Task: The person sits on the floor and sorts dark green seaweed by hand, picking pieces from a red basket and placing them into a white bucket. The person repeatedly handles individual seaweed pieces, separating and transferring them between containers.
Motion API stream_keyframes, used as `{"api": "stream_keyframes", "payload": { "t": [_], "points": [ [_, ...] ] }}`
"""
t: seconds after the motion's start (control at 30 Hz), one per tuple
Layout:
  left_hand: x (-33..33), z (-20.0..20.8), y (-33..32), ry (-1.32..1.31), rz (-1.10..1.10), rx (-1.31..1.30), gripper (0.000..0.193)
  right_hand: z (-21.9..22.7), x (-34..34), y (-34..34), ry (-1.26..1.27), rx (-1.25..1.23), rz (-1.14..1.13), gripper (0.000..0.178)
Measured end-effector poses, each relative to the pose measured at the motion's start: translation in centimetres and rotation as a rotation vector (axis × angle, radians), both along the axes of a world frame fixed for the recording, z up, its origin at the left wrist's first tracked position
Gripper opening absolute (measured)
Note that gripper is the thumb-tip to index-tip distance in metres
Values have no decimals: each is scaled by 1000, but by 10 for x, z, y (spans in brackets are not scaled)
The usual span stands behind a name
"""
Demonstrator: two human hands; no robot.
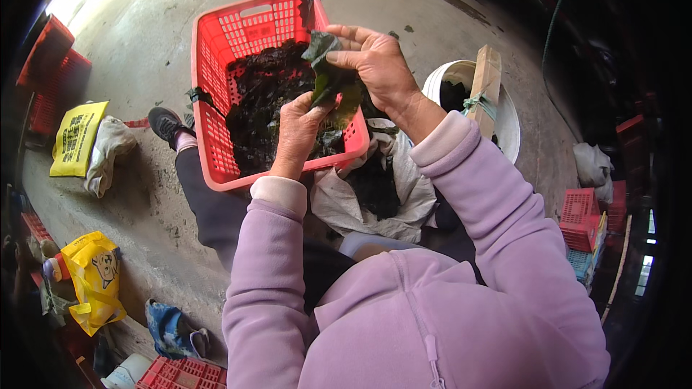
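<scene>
Over the near right part of a red plastic basket (pixel 207 137), both my hands hold a dark green, leaf-like piece of seaweed (pixel 322 57). My right hand (pixel 376 68) pinches its upper part between thumb and fingers. Lower down, my left hand (pixel 297 128) is closed on the bottom part, its fingertips partly hidden behind the piece. Dark, wet-looking seaweed (pixel 267 94) lies heaped in the basket. Close in front of me, a white woven sack (pixel 339 198) stands with its mouth spread, dark material inside.
To the right is a white bucket (pixel 510 126) with a wooden board (pixel 487 83) tied across it by green cord. Yellow bags (pixel 78 137) and a pale cloth (pixel 108 151) lie on the left. Red crates (pixel 580 217) stand far right. My shoe (pixel 167 126) is beside the basket.
</scene>
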State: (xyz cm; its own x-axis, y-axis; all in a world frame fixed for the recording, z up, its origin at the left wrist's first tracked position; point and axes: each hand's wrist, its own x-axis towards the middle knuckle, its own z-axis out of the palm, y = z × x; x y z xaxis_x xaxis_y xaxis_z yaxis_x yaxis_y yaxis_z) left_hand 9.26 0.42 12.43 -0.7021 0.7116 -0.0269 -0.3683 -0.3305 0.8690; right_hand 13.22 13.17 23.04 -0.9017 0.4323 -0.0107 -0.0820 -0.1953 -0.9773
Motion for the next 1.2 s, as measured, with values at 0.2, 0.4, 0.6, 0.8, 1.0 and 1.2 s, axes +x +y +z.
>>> {"api": "stream_keyframes", "payload": {
  "t": [0.2,0.4,0.6,0.8,1.0,1.2],
  "points": [
    [3,-24,-18,287,46,-205,25,69,-9,-6,145,306,-133,34],
    [-14,-35,-34,646,325,-619,25,93,-23,-16,232,623,-145,19],
    [-28,-38,-37,597,377,-692,32,113,-33,-20,345,522,-175,10],
    [-22,-27,-50,401,394,-801,48,154,-33,-15,399,530,-29,13],
    [-49,81,-27,709,245,1,43,107,-22,-24,222,650,41,13],
    [-31,131,-14,115,-30,122,20,80,2,-9,135,616,-11,23]
  ]
}}
